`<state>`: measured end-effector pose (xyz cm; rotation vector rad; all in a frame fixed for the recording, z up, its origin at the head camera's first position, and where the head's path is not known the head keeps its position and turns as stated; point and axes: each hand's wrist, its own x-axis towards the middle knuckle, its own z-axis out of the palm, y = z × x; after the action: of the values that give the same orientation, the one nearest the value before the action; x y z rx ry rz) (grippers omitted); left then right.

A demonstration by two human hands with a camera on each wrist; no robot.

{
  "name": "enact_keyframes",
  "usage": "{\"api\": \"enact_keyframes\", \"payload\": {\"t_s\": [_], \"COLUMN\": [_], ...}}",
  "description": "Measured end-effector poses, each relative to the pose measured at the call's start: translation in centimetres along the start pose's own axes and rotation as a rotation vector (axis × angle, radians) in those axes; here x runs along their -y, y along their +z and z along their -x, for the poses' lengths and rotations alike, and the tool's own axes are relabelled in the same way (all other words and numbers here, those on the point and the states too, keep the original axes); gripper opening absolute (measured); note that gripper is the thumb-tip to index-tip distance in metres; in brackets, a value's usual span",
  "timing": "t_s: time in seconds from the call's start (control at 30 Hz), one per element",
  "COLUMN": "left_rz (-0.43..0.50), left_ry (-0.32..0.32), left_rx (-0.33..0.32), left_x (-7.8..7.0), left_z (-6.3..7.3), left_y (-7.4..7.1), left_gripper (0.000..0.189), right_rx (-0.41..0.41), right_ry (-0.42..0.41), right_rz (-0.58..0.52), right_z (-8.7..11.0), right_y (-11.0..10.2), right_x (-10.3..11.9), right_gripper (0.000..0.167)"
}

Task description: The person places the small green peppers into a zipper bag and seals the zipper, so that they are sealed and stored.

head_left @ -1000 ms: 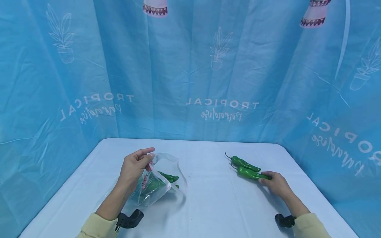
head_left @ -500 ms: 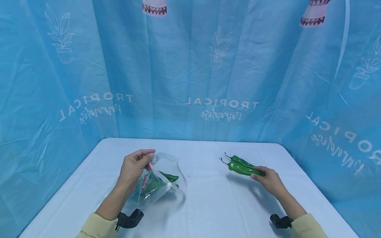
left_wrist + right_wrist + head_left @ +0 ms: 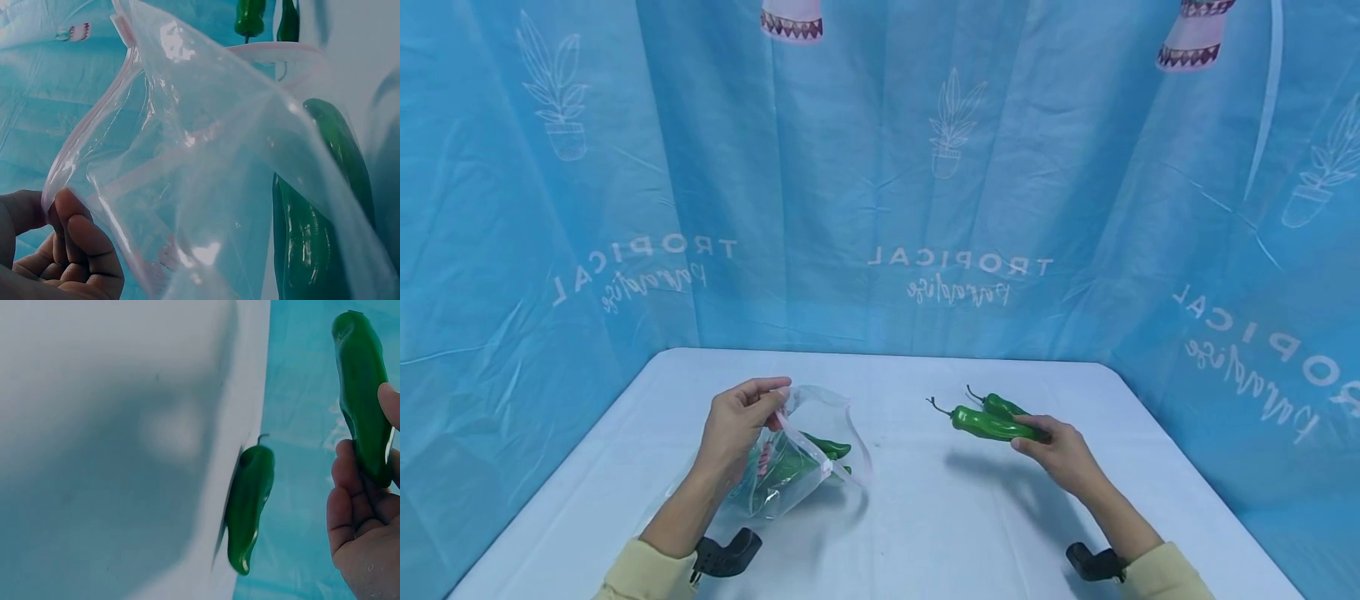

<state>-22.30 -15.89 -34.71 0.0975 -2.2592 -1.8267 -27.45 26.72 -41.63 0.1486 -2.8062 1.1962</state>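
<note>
My left hand (image 3: 737,421) pinches the rim of a clear zip bag (image 3: 786,492) between thumb and fingers, and the bag's mouth gapes toward the right. Inside the bag lie several green peppers (image 3: 306,237), seen through the plastic in the left wrist view. On the right, my right hand (image 3: 1063,454) grips a long green pepper (image 3: 985,423) by its tip end, raised above the table with its stem pointing left. A second green pepper (image 3: 250,506) rests on the table behind it, partly covered by the held one in the head view.
A white cloth covers the table (image 3: 917,525). Blue printed curtains (image 3: 880,208) hang around its back and sides. Each wrist carries a black camera (image 3: 730,552) on a strap.
My right hand has lifted the nearer pepper off the table and carried it left, leaving the other pepper in place. The left hand and bag have stayed still.
</note>
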Motion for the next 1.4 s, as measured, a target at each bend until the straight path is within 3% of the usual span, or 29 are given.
{"api": "enact_keyframes", "payload": {"t_s": [0.77, 1.4], "left_rz": [0.012, 0.028], "left_ry": [-0.007, -0.002], "left_rx": [0.019, 0.005], "left_x": [0.3, -0.3], "left_z": [-0.1, 0.0], "left_y": [-0.1, 0.3], "left_gripper": [0.03, 0.031], "right_rx": [0.011, 0.052], "right_ry": [-0.147, -0.171], "right_rz": [-0.021, -0.074], "right_z": [1.5, 1.9], "right_y": [2.4, 4.5], "right_x": [4.2, 7.3], "right_gripper": [0.049, 0.044]}}
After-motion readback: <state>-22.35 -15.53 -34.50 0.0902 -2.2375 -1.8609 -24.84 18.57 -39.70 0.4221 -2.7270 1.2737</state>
